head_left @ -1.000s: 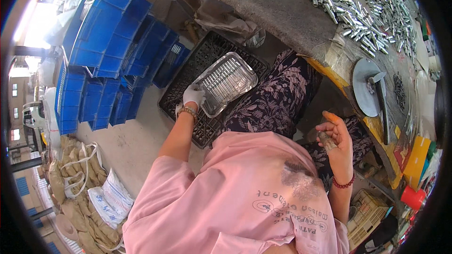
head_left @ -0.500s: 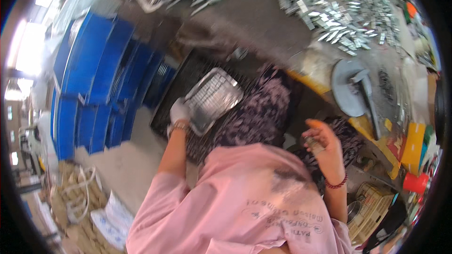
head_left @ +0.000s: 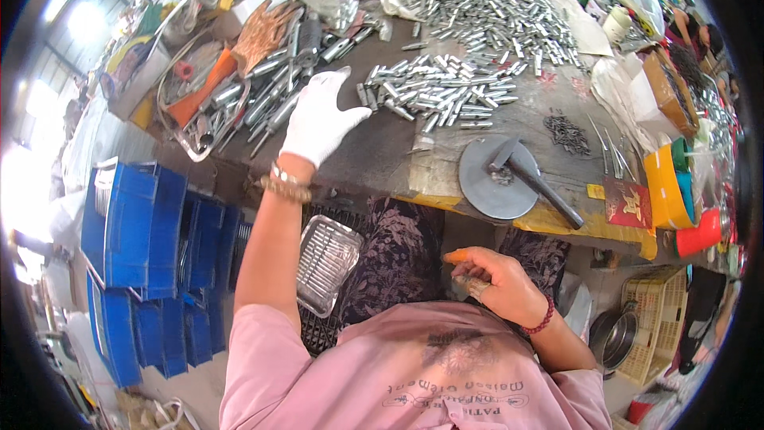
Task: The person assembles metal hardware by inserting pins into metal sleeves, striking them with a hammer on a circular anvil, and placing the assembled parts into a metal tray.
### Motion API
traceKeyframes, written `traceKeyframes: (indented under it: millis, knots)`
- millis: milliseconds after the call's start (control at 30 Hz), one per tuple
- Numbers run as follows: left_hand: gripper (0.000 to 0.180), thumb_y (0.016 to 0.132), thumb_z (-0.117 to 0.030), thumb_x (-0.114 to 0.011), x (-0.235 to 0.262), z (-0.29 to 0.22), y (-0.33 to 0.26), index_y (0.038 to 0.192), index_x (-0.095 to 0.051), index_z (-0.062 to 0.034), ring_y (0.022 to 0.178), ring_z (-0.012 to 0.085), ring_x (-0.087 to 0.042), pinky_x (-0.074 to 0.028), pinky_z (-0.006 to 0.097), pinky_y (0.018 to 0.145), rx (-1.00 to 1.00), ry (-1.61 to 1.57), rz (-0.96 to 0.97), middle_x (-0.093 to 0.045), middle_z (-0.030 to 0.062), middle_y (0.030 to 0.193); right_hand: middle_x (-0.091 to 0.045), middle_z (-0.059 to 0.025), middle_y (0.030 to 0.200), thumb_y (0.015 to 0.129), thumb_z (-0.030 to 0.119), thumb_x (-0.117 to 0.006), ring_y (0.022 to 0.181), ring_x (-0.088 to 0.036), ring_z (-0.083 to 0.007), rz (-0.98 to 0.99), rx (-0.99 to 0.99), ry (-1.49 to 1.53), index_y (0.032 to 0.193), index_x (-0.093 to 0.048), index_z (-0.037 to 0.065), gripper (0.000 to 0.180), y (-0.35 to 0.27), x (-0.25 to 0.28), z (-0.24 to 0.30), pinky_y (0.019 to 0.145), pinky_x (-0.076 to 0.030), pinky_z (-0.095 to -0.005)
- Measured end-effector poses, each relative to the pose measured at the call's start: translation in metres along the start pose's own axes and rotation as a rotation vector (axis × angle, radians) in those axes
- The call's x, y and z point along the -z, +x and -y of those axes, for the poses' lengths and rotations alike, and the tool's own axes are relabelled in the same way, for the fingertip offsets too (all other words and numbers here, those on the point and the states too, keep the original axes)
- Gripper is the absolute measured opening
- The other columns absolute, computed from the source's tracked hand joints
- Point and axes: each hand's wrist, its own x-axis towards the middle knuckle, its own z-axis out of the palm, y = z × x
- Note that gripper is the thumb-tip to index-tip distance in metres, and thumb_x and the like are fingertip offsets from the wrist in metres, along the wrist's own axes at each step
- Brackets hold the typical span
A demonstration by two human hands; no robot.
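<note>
Where the room opens out, it's a cluttered workshop, with bright light at upper left and a pale floor (head_left: 192, 382) below. Biggest thing near me: the long, dark, worn workbench (head_left: 382, 155) with a yellow front edge, scuffed and heavily loaded. Stacked blue plastic bins (head_left: 147, 227) at my left; slatted beige plastic crate (head_left: 656, 318) low at right. Shiny silver rectangular tray (head_left: 321, 307) holding thin rods sits below the bench edge, beside my leg. On the bench: round flat grey disc (head_left: 477, 183), dark-handled metal hammer (head_left: 541, 191) lying across it.

My left hand (head_left: 325, 121), in a white glove, is over the bench, thumb spread well away from the fingers, nothing visible in it; can't tell if it touches the surface. My right hand (head_left: 505, 285) is near my lap, orange covering on one fingertip, fingers partly curled; can't tell if anything's held.

Loose silver metal cylinders (head_left: 446, 91) lie heaped just right of the glove, a bigger heap behind. Smallest: dark little pins (head_left: 567, 134), piled right of the disc.
</note>
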Motion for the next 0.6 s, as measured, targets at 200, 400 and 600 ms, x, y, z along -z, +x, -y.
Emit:
traceKeyframes:
  millis: [200, 400, 600]
  knots:
    - [0.051, 0.079, -0.047, -0.092, -0.018, 0.007, 0.038, 0.102, -0.081, -0.0034, 0.105, 0.0411, -0.069, -0.054, 0.049, 0.096, 0.028, -0.044, 0.263, -0.073, 0.0213, 0.107, -0.077, -0.0130, 0.107, 0.095, 0.001, -0.073, 0.098, -0.077, -0.0230, -0.116, -0.034, -0.017, 0.136, -0.071, 0.005, 0.041, -0.024, 0.017, -0.010, 0.087, -0.060, -0.0360]
    - [0.040, 0.085, -0.011, -0.084, -0.003, -0.019, 0.011, 0.123, -0.072, -0.0007, 0.097, 0.0239, -0.068, -0.055, 0.037, 0.091, 0.203, -0.311, 0.359, -0.070, 0.0114, 0.106, -0.077, -0.0140, 0.107, 0.095, 0.007, -0.073, 0.098, -0.077, -0.0307, -0.154, 0.192, -0.156, 0.133, -0.071, 0.005, 0.038, -0.040, 0.050, -0.012, 0.087, -0.060, -0.0405]
    - [0.033, 0.091, 0.001, -0.074, 0.014, -0.077, -0.002, 0.124, -0.072, 0.0021, 0.087, 0.0122, -0.065, -0.056, 0.029, 0.084, 0.269, -0.411, 0.330, -0.072, 0.0050, 0.102, -0.078, -0.0158, 0.107, 0.093, 0.010, -0.076, 0.102, -0.077, -0.0342, -0.726, 0.184, -0.504, 0.127, -0.072, 0.008, 0.035, -0.041, 0.143, -0.017, 0.089, -0.061, -0.0433]
